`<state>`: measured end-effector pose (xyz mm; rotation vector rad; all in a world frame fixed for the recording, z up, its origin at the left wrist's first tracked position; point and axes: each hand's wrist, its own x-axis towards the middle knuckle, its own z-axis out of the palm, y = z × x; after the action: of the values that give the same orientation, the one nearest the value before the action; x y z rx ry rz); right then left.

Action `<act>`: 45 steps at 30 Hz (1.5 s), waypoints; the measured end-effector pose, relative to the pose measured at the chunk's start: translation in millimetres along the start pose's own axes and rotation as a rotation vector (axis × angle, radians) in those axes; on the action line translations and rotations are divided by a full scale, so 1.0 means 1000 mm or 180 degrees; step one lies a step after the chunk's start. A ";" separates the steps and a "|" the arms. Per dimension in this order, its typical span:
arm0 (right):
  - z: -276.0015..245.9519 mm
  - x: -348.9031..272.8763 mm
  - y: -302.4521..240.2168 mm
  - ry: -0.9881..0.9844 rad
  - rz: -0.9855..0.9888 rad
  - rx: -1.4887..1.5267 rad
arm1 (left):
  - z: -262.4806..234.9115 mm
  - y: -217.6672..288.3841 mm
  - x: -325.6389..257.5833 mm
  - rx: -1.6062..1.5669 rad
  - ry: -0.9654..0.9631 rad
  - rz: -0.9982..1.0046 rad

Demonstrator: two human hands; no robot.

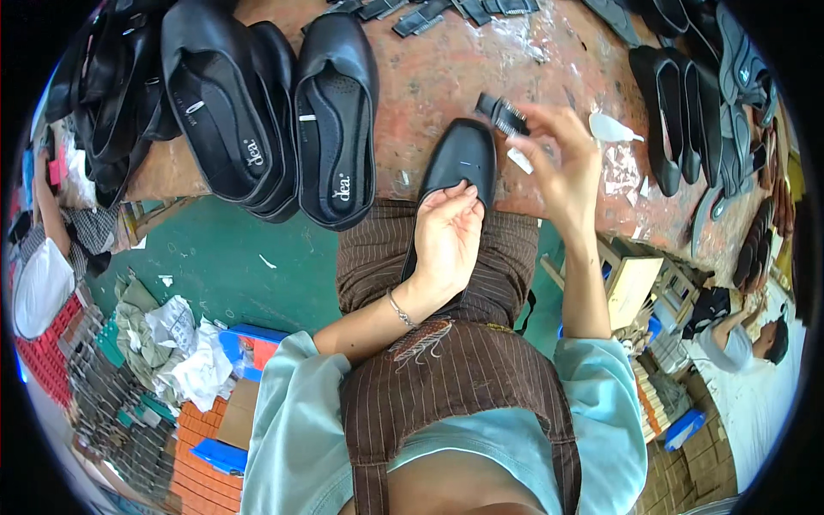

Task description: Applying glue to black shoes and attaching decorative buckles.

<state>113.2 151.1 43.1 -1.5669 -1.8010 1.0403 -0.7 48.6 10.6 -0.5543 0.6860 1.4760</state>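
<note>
My left hand (448,232) is closed on the opening of a black shoe (461,159), which points toe-first away from me over the table edge. A short pale mark shows on the shoe's upper. Just right of the toe, my right hand (562,159) pinches a small black strap piece (500,113) with a ridged, shiny row along it. A small white scrap (519,160) shows below those fingers. Similar black strap pieces (421,17) lie at the far side of the table.
Black shoes (336,120) stand stacked at the left of the worn table (412,77); more black shoes (661,120) line its right side. A white drop-shaped bottle (611,127) lies right of my right hand. Wooden stools (633,287) stand below; another person (742,339) is at far right.
</note>
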 end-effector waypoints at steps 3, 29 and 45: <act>0.007 -0.029 -0.009 -0.0147 -0.0360 0.0255 | 0.000 -0.001 -0.001 0.0113 -0.0078 0.0004; 0.012 -0.036 -0.012 -0.0468 -0.0100 0.0157 | 0.013 0.012 0.004 0.1051 -0.0047 0.0015; -0.007 -0.066 -0.029 0.0382 -0.0891 0.2512 | 0.035 0.072 -0.080 0.0839 -0.0425 -0.0266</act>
<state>115.0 86.7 77.3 -0.8483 -1.2370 1.2675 -67.5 19.4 97.6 -0.2757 0.7295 1.3068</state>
